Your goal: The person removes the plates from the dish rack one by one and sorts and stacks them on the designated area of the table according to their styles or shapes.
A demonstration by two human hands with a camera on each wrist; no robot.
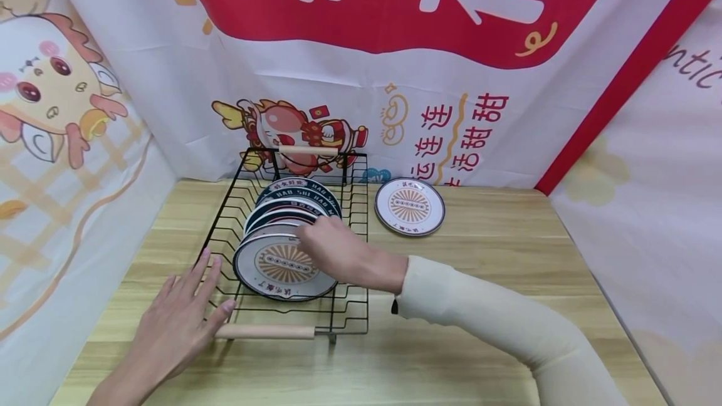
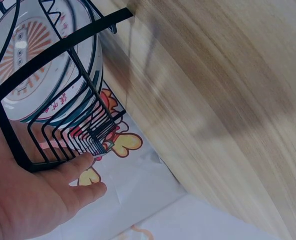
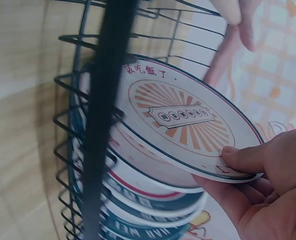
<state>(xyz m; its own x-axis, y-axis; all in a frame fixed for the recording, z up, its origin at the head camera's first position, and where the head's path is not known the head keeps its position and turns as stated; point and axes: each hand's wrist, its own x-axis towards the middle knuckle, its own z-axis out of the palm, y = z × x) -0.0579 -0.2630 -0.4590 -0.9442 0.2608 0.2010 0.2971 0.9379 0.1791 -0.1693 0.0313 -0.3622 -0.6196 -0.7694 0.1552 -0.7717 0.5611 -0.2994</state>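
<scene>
Printed cloth (image 1: 327, 67), white with red panels and cartoon figures, forms the walls around the work area. A wood-grain table (image 1: 479, 224) lies below it. On the table, left of centre in the head view, stands a black wire rack (image 1: 367, 255), its far end close to the cloth. A cream sleeve (image 1: 479, 306) covers the right arm, which reaches over the rack from the right. The left hand (image 1: 177, 318) lies at the rack's near left corner—fingers extended along the side, grasping nothing. The right hand (image 1: 335, 252) pinches the front plate (image 1: 276, 271) at its rim, thumb on the decorated face and fingers behind, as the right wrist view shows. This front plate—white, with an orange sunburst and a dark rim—leans in the rack ahead of a row of plates (image 1: 299, 190), several with dark lettered bands. A single plate (image 1: 410, 205) of matching sunburst pattern lies face up on the table, just right of the rack. Pale wooden handles, near (image 1: 271, 331) and far (image 1: 308, 150), cross the rack's two ends.
</scene>
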